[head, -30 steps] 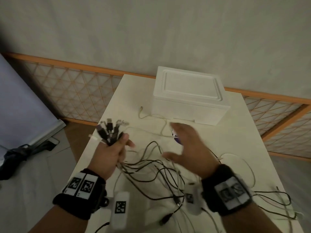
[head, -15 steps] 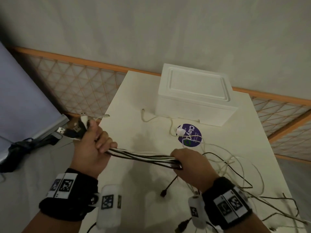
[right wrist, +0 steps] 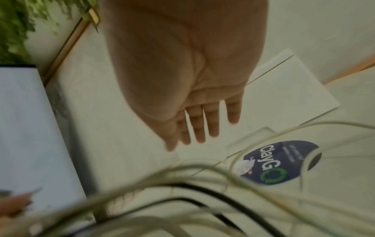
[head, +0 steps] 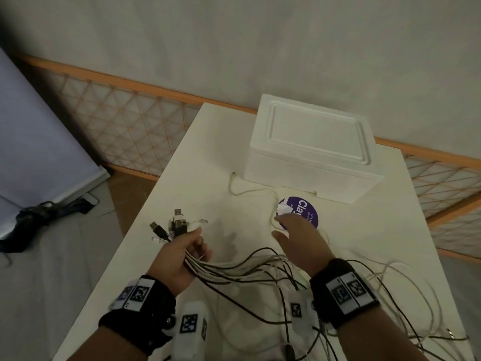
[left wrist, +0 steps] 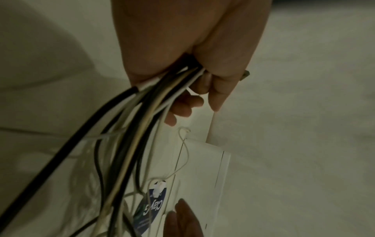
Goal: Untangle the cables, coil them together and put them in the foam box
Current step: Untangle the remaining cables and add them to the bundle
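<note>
The left hand (head: 179, 259) has its fingers (left wrist: 182, 109) curled around a bundle of cables (head: 234, 269), with the plugs (head: 173, 226) all gathered at one end and sticking out above the fist. The right hand (head: 299, 243) holds nothing; its fingers (right wrist: 202, 126) are straight and a little spread, above the surface (head: 208, 152) near the round purple sticker (head: 303, 208). From the fist the cables fan out to the right and lie in loose, crossing loops on the surface. One thin white cable (head: 250, 190) lies apart, just in front of the foam box (head: 309, 152). In my judgement the task is in an early stage: the ends are collected, but the lengths are not yet untangled, nothing is coiled, and the box has its lid on.
</note>
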### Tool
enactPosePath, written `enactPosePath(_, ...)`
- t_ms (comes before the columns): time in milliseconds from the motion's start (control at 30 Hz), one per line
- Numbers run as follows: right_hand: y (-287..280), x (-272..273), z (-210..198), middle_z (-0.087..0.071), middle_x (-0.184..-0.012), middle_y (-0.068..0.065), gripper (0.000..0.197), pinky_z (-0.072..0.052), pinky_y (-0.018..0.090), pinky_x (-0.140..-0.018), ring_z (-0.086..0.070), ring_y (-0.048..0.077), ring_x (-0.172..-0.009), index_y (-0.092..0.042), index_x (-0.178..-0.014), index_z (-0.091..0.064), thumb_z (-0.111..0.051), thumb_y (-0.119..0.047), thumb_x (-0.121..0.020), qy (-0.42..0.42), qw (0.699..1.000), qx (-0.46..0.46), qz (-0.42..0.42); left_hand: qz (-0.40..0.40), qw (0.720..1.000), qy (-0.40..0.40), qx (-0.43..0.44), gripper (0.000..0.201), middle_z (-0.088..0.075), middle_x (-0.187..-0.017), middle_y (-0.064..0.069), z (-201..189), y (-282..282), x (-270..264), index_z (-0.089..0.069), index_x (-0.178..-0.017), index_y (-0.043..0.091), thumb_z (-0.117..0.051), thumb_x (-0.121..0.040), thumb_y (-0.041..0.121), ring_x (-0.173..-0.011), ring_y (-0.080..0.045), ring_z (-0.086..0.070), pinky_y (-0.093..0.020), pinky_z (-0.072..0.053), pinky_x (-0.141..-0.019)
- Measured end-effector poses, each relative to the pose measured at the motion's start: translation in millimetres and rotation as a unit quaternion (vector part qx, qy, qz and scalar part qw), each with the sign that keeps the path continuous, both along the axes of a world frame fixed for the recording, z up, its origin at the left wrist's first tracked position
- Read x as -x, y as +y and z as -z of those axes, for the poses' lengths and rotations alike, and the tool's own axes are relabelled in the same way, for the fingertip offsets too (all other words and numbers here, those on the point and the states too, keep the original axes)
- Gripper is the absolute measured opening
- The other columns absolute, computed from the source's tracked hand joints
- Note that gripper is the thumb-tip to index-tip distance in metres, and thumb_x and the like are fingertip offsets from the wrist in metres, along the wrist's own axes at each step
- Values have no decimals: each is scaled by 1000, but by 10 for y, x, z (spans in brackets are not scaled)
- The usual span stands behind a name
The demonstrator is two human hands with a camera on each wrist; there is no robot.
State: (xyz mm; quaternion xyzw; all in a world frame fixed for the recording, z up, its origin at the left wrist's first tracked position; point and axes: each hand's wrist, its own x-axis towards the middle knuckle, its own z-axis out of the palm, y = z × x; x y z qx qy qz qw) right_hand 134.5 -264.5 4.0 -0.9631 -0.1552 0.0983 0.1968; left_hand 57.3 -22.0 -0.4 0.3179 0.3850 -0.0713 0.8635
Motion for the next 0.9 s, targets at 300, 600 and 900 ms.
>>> enactPosePath(300,107,-172,179,-66,-96,1,22,-51,34,-74,-63,23,-90,-18,-101,-56,-36,-28,-100,68,985,148,-56,39,999,19,-11,35,-68,-80,-14,-35,-51,-39,-55,-67,7,-53,-95,28,-35,-8,-42,-21,-46,-45)
enactPosePath(600,273,672,-387,-65,-82,-6,26,-46,29,-68,-58,11,-78,-30,-93,-61,-40,-45,-89,2,975,-12,-224,35,998,-18,50,28,-71,-109,-16,-84,-91,-109,-60,-112,7,-49,-98,29,-31,-6,-36,-17,-45,-41)
enactPosePath(900,-96,999,-379,-67,-89,-5,46,-27,8,-59,-59,9,-84,-28,-96,-67,-36,-56,-76,84,967,58,-232,-17,993,-97,59,13,-51,-60,4,-163,3,-68,-57,-82,15,-58,-82,28,-32,-6,-29,-16,-33,-41)
